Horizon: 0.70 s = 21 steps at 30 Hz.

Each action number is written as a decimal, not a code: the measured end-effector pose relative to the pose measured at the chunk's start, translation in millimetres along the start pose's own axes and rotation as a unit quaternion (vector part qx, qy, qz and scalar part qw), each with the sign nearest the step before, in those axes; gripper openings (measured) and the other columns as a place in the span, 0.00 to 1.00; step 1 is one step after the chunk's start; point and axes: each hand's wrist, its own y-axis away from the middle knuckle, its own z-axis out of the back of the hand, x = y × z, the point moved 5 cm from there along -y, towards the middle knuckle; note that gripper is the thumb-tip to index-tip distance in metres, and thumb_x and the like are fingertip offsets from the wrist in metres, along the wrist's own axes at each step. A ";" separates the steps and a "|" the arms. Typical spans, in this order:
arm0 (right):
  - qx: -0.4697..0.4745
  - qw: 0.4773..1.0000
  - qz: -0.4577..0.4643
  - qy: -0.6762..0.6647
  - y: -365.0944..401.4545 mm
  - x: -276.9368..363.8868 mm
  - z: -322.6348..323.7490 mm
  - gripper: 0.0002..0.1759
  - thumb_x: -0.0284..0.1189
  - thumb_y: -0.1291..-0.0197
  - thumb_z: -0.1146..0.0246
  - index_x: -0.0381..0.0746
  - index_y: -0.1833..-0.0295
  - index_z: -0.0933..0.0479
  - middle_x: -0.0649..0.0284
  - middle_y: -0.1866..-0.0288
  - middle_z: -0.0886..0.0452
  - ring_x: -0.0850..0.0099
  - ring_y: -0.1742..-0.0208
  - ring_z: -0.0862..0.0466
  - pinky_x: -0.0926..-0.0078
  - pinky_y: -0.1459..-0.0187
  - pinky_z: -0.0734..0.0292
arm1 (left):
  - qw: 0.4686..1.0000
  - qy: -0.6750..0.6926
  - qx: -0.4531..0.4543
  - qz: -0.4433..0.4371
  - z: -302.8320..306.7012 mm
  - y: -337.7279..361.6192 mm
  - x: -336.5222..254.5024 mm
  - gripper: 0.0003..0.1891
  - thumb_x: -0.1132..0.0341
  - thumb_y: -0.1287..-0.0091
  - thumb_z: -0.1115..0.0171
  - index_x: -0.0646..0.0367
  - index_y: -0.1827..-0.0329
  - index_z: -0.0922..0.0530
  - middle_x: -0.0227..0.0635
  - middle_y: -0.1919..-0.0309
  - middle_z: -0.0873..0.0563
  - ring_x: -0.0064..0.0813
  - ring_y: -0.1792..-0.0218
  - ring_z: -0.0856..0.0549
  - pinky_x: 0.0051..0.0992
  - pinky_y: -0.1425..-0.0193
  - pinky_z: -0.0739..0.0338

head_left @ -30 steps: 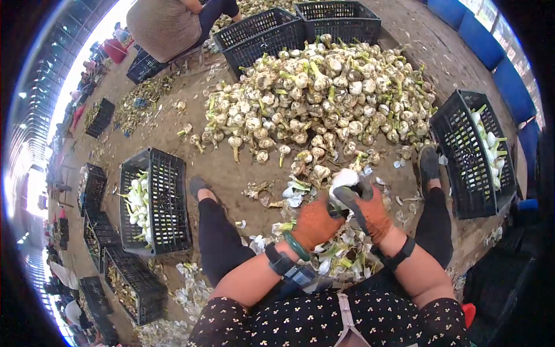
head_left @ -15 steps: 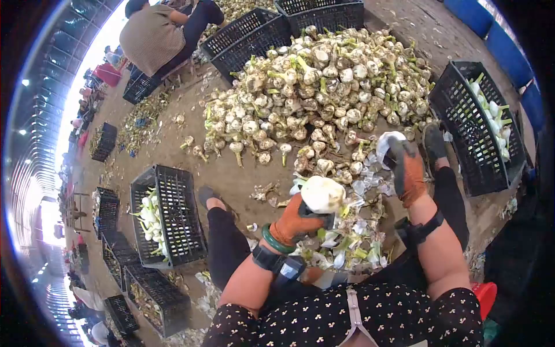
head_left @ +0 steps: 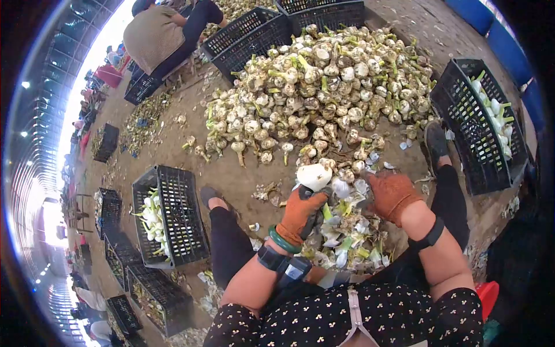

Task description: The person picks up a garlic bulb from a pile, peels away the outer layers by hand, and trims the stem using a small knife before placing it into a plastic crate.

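Observation:
My left hand [head_left: 305, 213], in an orange and dark glove, is closed around a large white garlic bulb [head_left: 315, 176]. Its green stem points down beside the thumb. To the right, my right hand [head_left: 393, 196], gloved alike, has its back toward me and its fingers bent toward the left. Those fingertips are partly hidden, near white papery skins, and I cannot make out what they hold. Peeled skins and stem scraps [head_left: 347, 237] lie below, between my legs. Just ahead rises a big heap of soiled garlic bulbs [head_left: 324, 87].
A black crate [head_left: 173, 217] with trimmed garlic stands at my left, another crate [head_left: 480, 139] at my right. More black crates [head_left: 248, 37] stand behind the heap. At the upper left a person [head_left: 156, 37] sits low. Blue barrels [head_left: 509, 49] line the right edge.
My right hand has come down and left, closer to the bulb. The left hand has tilted the bulb and shifted it slightly left and up.

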 end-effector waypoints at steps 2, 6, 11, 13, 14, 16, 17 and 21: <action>0.016 0.998 -0.037 -0.049 -1.6 0.1 -1.5 0.23 0.44 0.57 0.35 0.42 0.57 0.23 0.56 0.59 0.22 0.56 0.62 0.21 0.64 0.64 0.26 | 0.998 -0.059 -0.025 -0.017 -0.9 -2.7 1.8 0.18 0.70 0.46 0.41 0.63 0.51 0.27 0.28 0.66 0.20 0.18 0.70 0.24 0.20 0.65 0.28; -0.167 0.982 -0.008 -0.091 6.9 13.9 12.3 0.21 0.43 0.52 0.38 0.44 0.54 0.25 0.56 0.58 0.22 0.60 0.61 0.21 0.64 0.62 0.26 | 0.983 -0.151 -0.041 -0.091 -7.2 -3.6 1.9 0.21 0.68 0.50 0.37 0.64 0.52 0.27 0.34 0.63 0.19 0.24 0.64 0.21 0.24 0.60 0.27; -0.232 0.965 0.090 -0.082 7.6 19.4 15.6 0.15 0.37 0.57 0.37 0.44 0.61 0.24 0.60 0.66 0.22 0.61 0.67 0.21 0.64 0.66 0.26 | 0.958 -0.277 -0.043 -0.065 -13.8 -3.0 7.0 0.22 0.65 0.53 0.38 0.64 0.55 0.27 0.45 0.64 0.19 0.42 0.61 0.20 0.32 0.56 0.27; -0.213 0.969 0.097 -0.078 5.2 18.9 15.2 0.14 0.36 0.58 0.36 0.44 0.63 0.24 0.60 0.67 0.22 0.62 0.67 0.21 0.64 0.66 0.26 | 0.963 -0.260 -0.031 -0.056 -14.1 -2.7 9.4 0.21 0.65 0.53 0.38 0.64 0.55 0.27 0.45 0.64 0.19 0.42 0.61 0.20 0.32 0.55 0.28; -0.193 0.973 0.107 -0.071 4.0 19.4 13.7 0.13 0.36 0.59 0.36 0.44 0.65 0.25 0.61 0.68 0.23 0.62 0.67 0.21 0.65 0.67 0.26 | 0.969 -0.241 -0.022 -0.049 -14.8 -2.4 11.1 0.21 0.66 0.53 0.39 0.64 0.55 0.27 0.44 0.64 0.19 0.42 0.61 0.20 0.32 0.55 0.28; -0.215 0.967 0.117 -0.070 4.0 23.0 15.3 0.13 0.36 0.59 0.35 0.44 0.66 0.25 0.61 0.69 0.23 0.61 0.68 0.21 0.65 0.67 0.26 | 0.969 -0.241 -0.015 -0.055 -14.5 -1.0 10.0 0.20 0.66 0.53 0.39 0.64 0.55 0.26 0.43 0.65 0.19 0.40 0.63 0.20 0.31 0.56 0.27; -0.240 0.960 0.128 -0.068 5.5 24.9 16.7 0.13 0.36 0.59 0.35 0.44 0.67 0.26 0.61 0.71 0.23 0.60 0.69 0.21 0.66 0.67 0.26 | 0.969 -0.240 -0.008 -0.064 -14.3 0.2 8.1 0.20 0.66 0.52 0.39 0.64 0.55 0.26 0.41 0.65 0.19 0.38 0.64 0.19 0.30 0.58 0.27; -0.280 0.936 0.026 -0.210 1.9 4.9 9.5 0.14 0.36 0.55 0.37 0.43 0.62 0.26 0.59 0.71 0.22 0.56 0.69 0.22 0.60 0.65 0.27 | 0.995 -0.033 0.093 0.033 -20.9 12.6 -2.3 0.20 0.69 0.48 0.40 0.64 0.51 0.28 0.32 0.62 0.20 0.22 0.63 0.22 0.22 0.58 0.28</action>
